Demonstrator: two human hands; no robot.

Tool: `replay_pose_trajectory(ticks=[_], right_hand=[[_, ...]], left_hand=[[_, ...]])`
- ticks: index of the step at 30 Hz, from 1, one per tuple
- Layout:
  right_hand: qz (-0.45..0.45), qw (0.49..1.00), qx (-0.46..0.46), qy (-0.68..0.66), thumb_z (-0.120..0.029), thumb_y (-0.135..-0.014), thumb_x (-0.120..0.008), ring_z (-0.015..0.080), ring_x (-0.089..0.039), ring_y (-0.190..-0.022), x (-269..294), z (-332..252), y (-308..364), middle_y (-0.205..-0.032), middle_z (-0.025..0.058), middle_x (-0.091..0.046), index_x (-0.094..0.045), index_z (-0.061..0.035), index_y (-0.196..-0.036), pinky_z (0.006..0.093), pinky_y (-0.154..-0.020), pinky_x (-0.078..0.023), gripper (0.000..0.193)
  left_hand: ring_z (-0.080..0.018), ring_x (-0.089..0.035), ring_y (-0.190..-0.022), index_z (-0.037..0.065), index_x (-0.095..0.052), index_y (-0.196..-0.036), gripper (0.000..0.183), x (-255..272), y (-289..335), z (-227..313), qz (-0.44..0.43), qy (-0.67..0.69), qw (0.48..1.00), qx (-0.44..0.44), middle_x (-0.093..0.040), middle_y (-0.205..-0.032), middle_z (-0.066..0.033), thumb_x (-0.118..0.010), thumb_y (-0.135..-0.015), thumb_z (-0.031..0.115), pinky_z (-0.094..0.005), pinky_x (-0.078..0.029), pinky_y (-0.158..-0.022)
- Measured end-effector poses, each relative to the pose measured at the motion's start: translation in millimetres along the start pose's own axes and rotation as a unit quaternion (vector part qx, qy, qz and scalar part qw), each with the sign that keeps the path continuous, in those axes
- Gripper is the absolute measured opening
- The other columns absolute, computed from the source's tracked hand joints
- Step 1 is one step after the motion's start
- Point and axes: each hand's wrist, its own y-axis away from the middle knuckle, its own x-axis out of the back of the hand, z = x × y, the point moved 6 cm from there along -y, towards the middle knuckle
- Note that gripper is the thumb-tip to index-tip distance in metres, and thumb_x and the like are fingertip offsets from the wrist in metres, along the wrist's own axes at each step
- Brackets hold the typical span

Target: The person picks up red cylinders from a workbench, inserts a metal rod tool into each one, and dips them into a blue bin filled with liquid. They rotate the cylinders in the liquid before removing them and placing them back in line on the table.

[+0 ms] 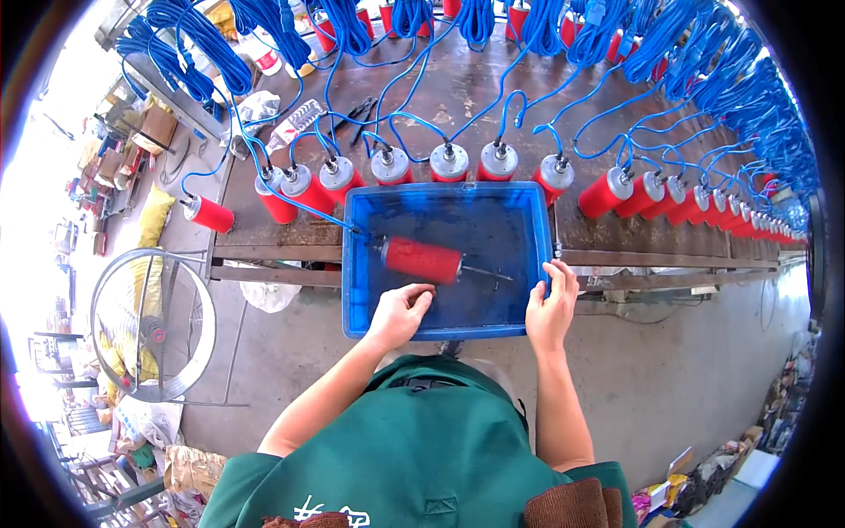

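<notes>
**Both hands at the blue tub, red cylinder lying in the water**

From my remote seat I see the blue plastic tub (528, 220) in the middle of the frame, resting at the near edge of the long table (458, 97). It holds shallow water, and a red cylinder (422, 260) lies on its side in it, left of centre, with a thin metal shaft pointing right and a blue cable (308, 207) running off its left end toward the upper left.

The left hand (400, 312) sits inside the tub near its lower edge, just below the red cylinder. Its fingers are curled loosely; I cannot tell whether they touch the cylinder, and the grip holds nothing that I can see. The right hand (553, 308) is clamped on the tub's lower right corner, fingers over the rim, so that grip is closed on the tub wall.

Behind the tub, a row of red cylinders with silver caps (449, 163) stands along the table from left to right, each with a blue cable rising to coiled bundles (202, 53) across the top of the frame. One more red cylinder (209, 214) lies off the table's left end. A round wire fan guard (154, 326) stands on the floor at the left. A green apron (414, 458) fills the bottom centre.
</notes>
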Motion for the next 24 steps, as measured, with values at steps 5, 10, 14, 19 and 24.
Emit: replay_pose_trajectory(ticks=[5,10,14,19,24], right_hand=[[-0.002,1.000,-0.006,-0.010,0.005,-0.088,-0.068,0.0385,-0.059,-0.127,0.1,-0.6,-0.1,-0.135,0.0159,-0.064,-0.067,-0.0018,-0.123,0.0476,-0.111,-0.048,0.035],[-0.009,1.000,-0.010,-0.002,0.005,-0.088,-0.068,0.0383,-0.059,-0.128,-0.5,-2.2,-0.9,-0.135,0.0147,-0.063,-0.068,-0.0022,-0.119,0.0474,-0.111,-0.048,0.031],[-0.018,1.000,-0.009,0.001,0.004,-0.087,-0.070,0.0397,-0.060,-0.126,-2.4,0.1,-0.6,-0.137,0.0169,-0.063,-0.069,-0.0011,-0.116,0.0484,-0.110,-0.048,0.030],[-0.020,1.000,-0.008,0.004,0.003,-0.087,-0.070,0.0390,-0.060,-0.125,-2.0,-1.5,-1.6,-0.137,0.0166,-0.062,-0.070,-0.0006,-0.115,0.0478,-0.109,-0.049,0.028],[-0.034,0.999,-0.040,-0.005,0.004,-0.089,-0.069,0.0388,-0.058,-0.130,-1.9,-1.8,-2.7,-0.136,0.0152,-0.062,-0.071,-0.0015,-0.113,0.0478,-0.113,-0.047,0.024]], left_hand=[[-0.0133,-0.068,-0.077,-0.001,-0.077,-0.122,0.030,-1.3,2.9,4.1,-0.008,-0.021,1.000,-0.016,-0.081,-0.097,-0.0143,-0.069,-0.104,0.021,-0.0311,-0.055,-0.073],[-0.0133,-0.065,-0.071,-0.001,-0.078,-0.121,0.030,-0.1,3.8,10.6,-0.005,-0.036,0.999,-0.033,-0.079,-0.089,-0.0154,-0.069,-0.104,0.022,-0.0314,-0.054,-0.069],[-0.0128,-0.063,-0.068,-0.001,-0.078,-0.121,0.030,-0.8,3.7,4.6,-0.011,-0.034,0.999,-0.020,-0.077,-0.084,-0.0145,-0.069,-0.103,0.021,-0.0310,-0.052,-0.066],[-0.0126,-0.063,-0.068,-0.002,-0.078,-0.121,0.030,-1.4,3.5,10.5,-0.004,-0.028,0.999,-0.036,-0.075,-0.082,-0.0135,-0.070,-0.103,0.021,-0.0307,-0.052,-0.066],[-0.0151,-0.076,-0.099,-0.003,-0.076,-0.126,0.028,-2.9,3.2,18.1,-0.048,-0.051,0.997,0.026,-0.082,-0.108,-0.0132,-0.067,-0.107,0.016,-0.0309,-0.059,-0.089]])
